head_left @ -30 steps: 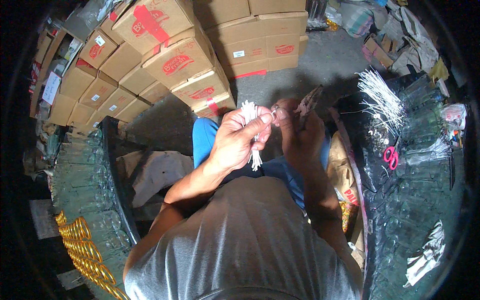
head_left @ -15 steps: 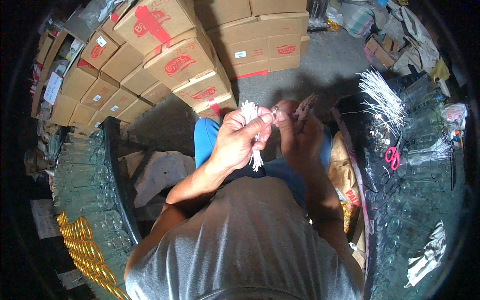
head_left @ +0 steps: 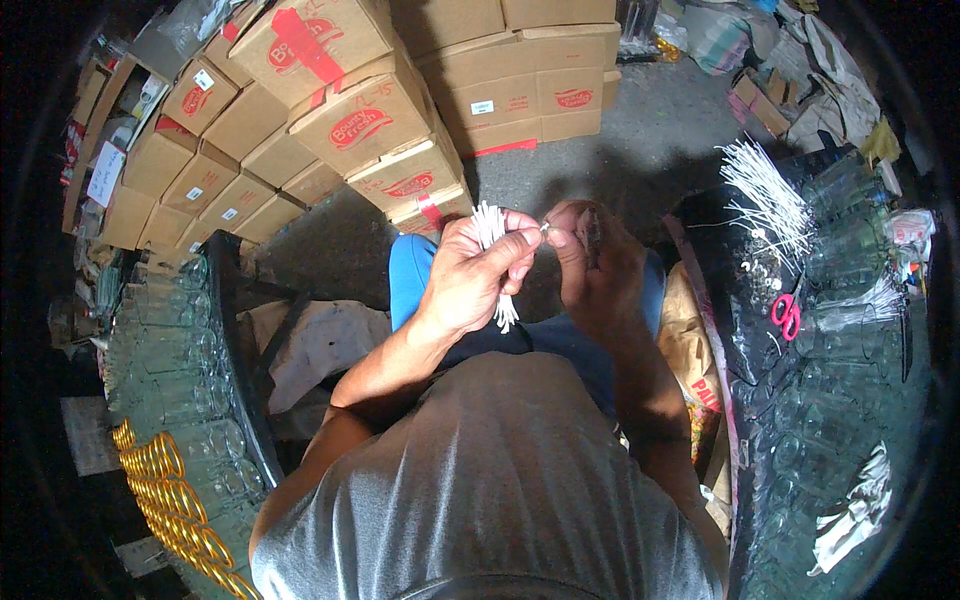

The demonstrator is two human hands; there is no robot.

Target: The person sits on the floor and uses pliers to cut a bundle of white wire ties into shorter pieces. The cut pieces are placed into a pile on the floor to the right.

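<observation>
My left hand [head_left: 465,275] grips a bundle of white cords, like wicks [head_left: 491,232], while its thumb and forefinger meet at a tiny pale piece [head_left: 544,228]. My right hand [head_left: 598,265] pinches that piece from the other side; a narrow dark object [head_left: 592,230] shows among its fingers, too shadowed to make out. Both hands are over my lap in blue trousers [head_left: 410,265]. To the right, more white cords [head_left: 760,195] lie on a black surface beside small metal bits [head_left: 760,275] and pink-handled scissors [head_left: 785,318].
Glass containers [head_left: 180,370] line both sides, with more at right [head_left: 830,390]; gold rings [head_left: 170,495] lie at lower left. Cardboard boxes [head_left: 360,120] are stacked ahead on the concrete floor [head_left: 670,120], with sacks [head_left: 720,40] beyond. A crumpled white cloth [head_left: 850,505] lies at lower right.
The cord bundle in my left hand has shifted slightly left and up. The dark object among my right fingers has lowered and turned more upright. Both hands stay pinched together.
</observation>
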